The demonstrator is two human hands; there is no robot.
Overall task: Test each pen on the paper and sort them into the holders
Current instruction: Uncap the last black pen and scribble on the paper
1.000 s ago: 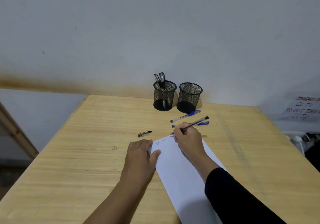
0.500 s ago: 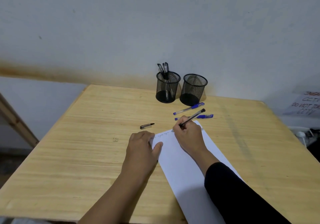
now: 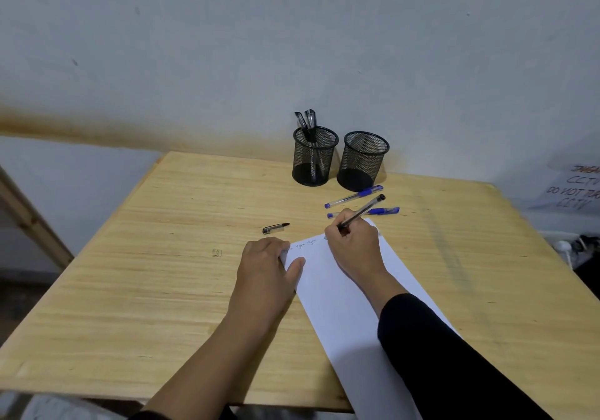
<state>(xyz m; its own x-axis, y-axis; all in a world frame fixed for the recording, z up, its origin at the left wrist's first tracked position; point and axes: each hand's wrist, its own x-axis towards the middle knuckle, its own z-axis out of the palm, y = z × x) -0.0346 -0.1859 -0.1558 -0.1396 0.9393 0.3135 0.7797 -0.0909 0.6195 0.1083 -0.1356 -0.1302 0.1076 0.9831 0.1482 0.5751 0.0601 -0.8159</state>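
My right hand point(image 3: 355, 247) grips a black pen point(image 3: 365, 210) with its tip on the top edge of the white paper point(image 3: 337, 299), next to a few small scribbles. My left hand point(image 3: 264, 265) lies flat, fingers spread, pressing down the paper's left corner. Two blue capped pens point(image 3: 354, 197) point(image 3: 381, 211) lie just beyond the paper. A black pen cap point(image 3: 275, 228) lies to the left of them. At the back stand two black mesh holders: the left one point(image 3: 314, 156) has several black pens in it, the right one point(image 3: 363, 160) looks empty.
The wooden table point(image 3: 162, 257) meets the wall behind the holders. A handwritten paper sign point(image 3: 574, 189) hangs at the far right, with a cable and plug point(image 3: 571, 247) below it. A wooden frame point(image 3: 29, 218) leans at the left.
The camera view has shifted slightly. My right hand keeps the pen on the paper's top edge with small writing movements; my left hand stays on the paper.
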